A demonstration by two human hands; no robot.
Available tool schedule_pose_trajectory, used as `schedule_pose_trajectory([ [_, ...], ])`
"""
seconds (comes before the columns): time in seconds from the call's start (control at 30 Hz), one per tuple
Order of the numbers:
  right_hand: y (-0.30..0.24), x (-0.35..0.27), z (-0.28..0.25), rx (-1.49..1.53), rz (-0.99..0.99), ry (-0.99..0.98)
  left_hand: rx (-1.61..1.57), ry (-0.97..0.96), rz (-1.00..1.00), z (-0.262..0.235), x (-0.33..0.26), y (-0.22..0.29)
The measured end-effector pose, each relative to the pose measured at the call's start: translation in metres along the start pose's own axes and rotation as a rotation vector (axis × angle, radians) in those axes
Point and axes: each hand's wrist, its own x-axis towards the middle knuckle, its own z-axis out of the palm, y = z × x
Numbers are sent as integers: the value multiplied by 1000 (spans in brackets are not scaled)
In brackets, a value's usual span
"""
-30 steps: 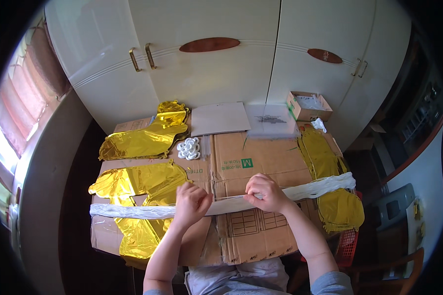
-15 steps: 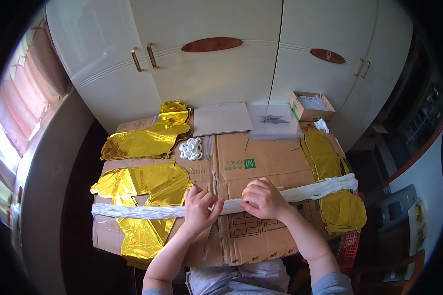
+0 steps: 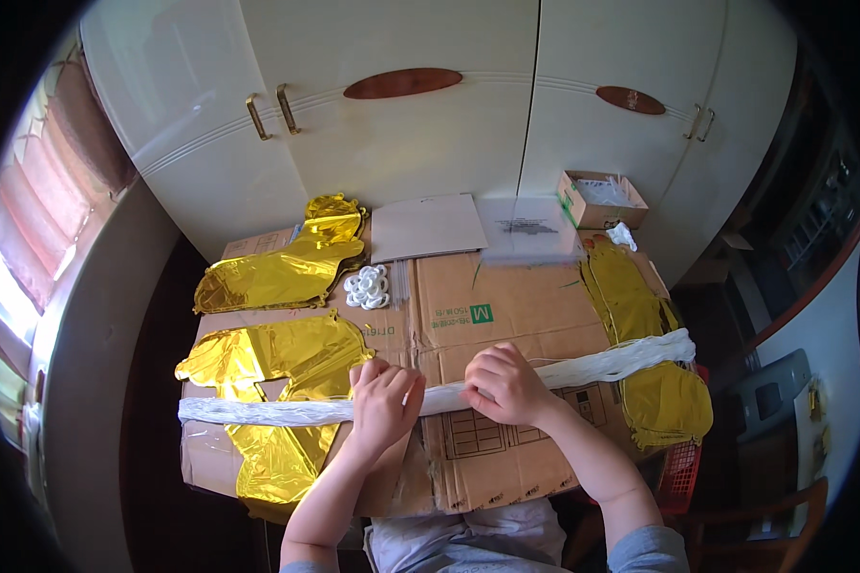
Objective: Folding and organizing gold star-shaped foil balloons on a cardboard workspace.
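Note:
A long bundle of white string (image 3: 602, 364) stretches across the cardboard, from the foil at my left to the foil at my right. Over its middle, my left hand (image 3: 384, 405) is closed, the fingers curled in and the thumb up beside them. My right hand (image 3: 505, 384) is also closed just to the right, its fingertips bent toward the thumb. Bundle shows in the gap between the two hands. A thin strand stands off it beside my right hand. What the fingertips pinch is too small to make out.
Gold foil balloons lie flat at left (image 3: 277, 358), far left (image 3: 277, 274) and right (image 3: 667, 406) on the cardboard (image 3: 506, 286). White rings (image 3: 367, 286) are piled behind my left hand. Farther back are a grey board (image 3: 428, 229), a clear plastic sheet (image 3: 530, 229) and a small box (image 3: 602, 202).
My left hand has shifted slightly left and its thumb has come closer to the curled fingers. My right hand has moved very little. The view has shifted a little.

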Motion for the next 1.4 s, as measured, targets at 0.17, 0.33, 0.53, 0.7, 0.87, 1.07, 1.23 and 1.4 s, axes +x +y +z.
schedule_pose_trajectory([
  [0.17,3,-1,2,-129,29,18,-1027,-224,-617,-4,-12,-23],
  [0.33,3,-4,12,-75,37,-1,-1861,121,-786,-20,11,11],
  [0.53,-2,0,3,-20,7,65,-258,-140,-200,-1,-6,-14],
  [0.7,3,-1,8,-37,38,51,-1486,-343,-400,-6,-11,-28],
  [0.87,-6,-1,11,44,-41,-8,-1068,-83,-395,-1,-2,-6],
  [1.07,-2,0,4,76,51,38,-605,-533,-442,-12,-12,-23],
  [1.23,-3,-2,15,64,21,-6,-1821,-77,-702,-14,2,4],
  [1.4,-5,2,3,200,3,33,-290,-248,-94,-4,-3,-8],
])
